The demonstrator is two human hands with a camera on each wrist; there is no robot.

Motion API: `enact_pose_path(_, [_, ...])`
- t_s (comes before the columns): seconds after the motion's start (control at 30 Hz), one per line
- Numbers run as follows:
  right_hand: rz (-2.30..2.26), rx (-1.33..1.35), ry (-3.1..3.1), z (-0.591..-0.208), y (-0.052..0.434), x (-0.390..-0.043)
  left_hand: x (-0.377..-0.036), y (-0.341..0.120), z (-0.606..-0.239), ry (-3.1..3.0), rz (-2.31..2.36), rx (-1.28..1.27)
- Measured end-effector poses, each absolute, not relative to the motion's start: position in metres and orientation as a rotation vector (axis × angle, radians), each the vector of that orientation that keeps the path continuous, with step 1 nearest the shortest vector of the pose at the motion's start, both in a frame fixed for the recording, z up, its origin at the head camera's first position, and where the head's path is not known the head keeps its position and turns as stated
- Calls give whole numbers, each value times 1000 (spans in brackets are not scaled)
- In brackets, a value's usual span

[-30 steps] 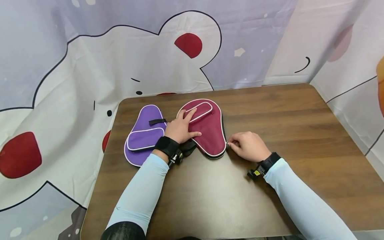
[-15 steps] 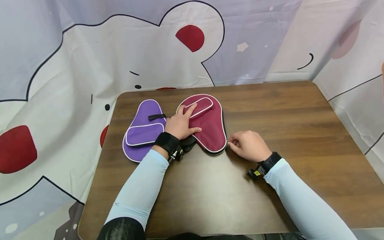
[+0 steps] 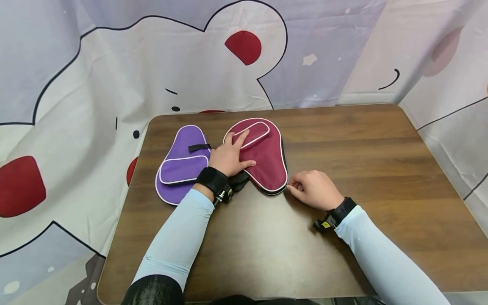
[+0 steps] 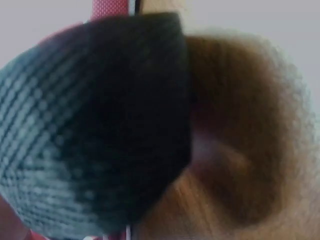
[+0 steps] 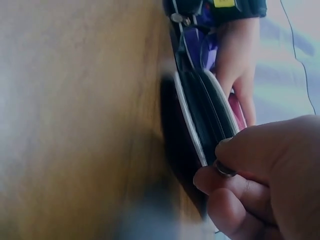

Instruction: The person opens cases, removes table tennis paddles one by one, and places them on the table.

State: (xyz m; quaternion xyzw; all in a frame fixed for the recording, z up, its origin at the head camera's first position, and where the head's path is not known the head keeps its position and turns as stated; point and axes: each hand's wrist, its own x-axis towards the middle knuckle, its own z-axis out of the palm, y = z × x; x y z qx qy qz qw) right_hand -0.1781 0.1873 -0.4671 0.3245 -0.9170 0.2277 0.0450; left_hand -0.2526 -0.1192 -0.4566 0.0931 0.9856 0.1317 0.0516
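Observation:
A dark red paddle-shaped zip case [image 3: 268,165] with white piping lies on the table. My left hand [image 3: 228,159] rests on it with fingers spread, over the upper left part and its small pocket. At the case's lower right corner is my right hand [image 3: 316,189], thumb and forefinger pinching a metal zipper pull [image 5: 224,169]. The right wrist view shows the black zippered side [image 5: 202,107] of the case, standing up between two white edges. A dark, ribbed, blurred shape [image 4: 100,130] hides most of the left wrist view.
Left of the red case lies a similar purple case [image 3: 187,144] with a front pocket and a black strap [image 3: 199,147]. Both are on a wooden table [image 3: 362,148]. A patterned cloth [image 3: 152,72] hangs behind the table's far edge.
My right hand has moved slightly round the case's lower right corner, toward me, with the zipper pull. My left hand keeps its place on the red case. The head view has tilted slightly.

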Motion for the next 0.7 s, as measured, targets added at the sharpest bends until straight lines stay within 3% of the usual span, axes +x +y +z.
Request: enact_pose_path(0.7, [693,1028,-2729,-471,165,-155,-251,-119,-459,3007,396,275])
